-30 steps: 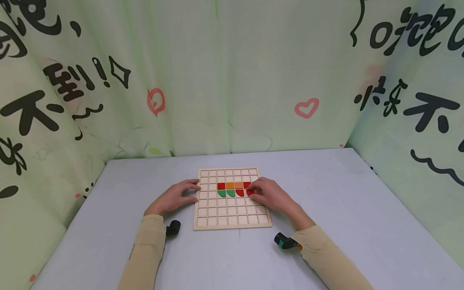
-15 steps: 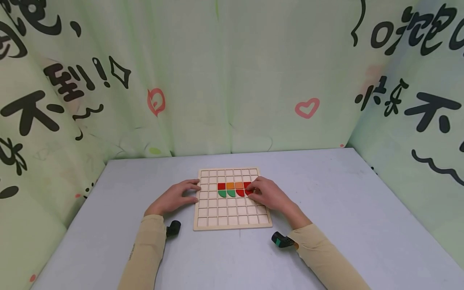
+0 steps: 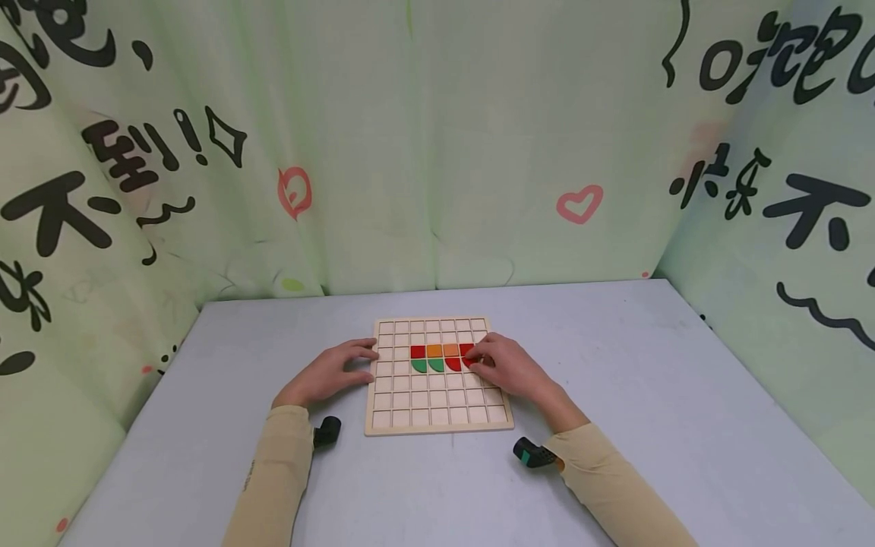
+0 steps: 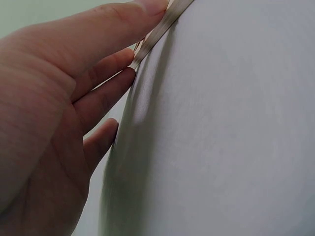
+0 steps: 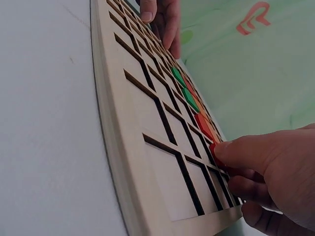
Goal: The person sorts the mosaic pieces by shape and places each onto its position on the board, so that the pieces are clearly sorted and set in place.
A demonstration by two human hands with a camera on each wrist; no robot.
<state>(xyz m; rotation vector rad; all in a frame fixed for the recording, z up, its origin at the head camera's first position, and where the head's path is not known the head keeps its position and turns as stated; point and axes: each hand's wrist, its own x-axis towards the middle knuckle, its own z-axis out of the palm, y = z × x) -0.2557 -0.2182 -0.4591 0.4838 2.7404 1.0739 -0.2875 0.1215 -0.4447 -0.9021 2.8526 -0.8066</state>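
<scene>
A wooden grid board (image 3: 410,418) lies flat on the table. One row of its cells holds a red square (image 3: 417,352), two orange squares (image 3: 434,350) and another red square (image 3: 465,349). Just below are two green quarter-circle pieces (image 3: 418,365) and a red quarter-circle piece (image 3: 453,364). My right hand (image 3: 511,368) pinches a second red quarter-circle piece (image 5: 214,153) at that row's right end, its thumb tip on it and its fingers hiding part. At the board's left edge, my left hand (image 3: 328,374) rests with fingers spread, fingertips along the frame.
The board sits on a white table (image 3: 260,486). Pale green curtains (image 3: 492,152) with dark lettering and red hearts enclose its back and sides. A black wrist camera (image 3: 327,431) sticks out at the left cuff, another camera (image 3: 533,453) at the right one.
My right hand and forearm have shifted slightly left, fingers staying at the red quarter-circle piece; over the last half second they hold almost still. My left hand stays on the board's edge.
</scene>
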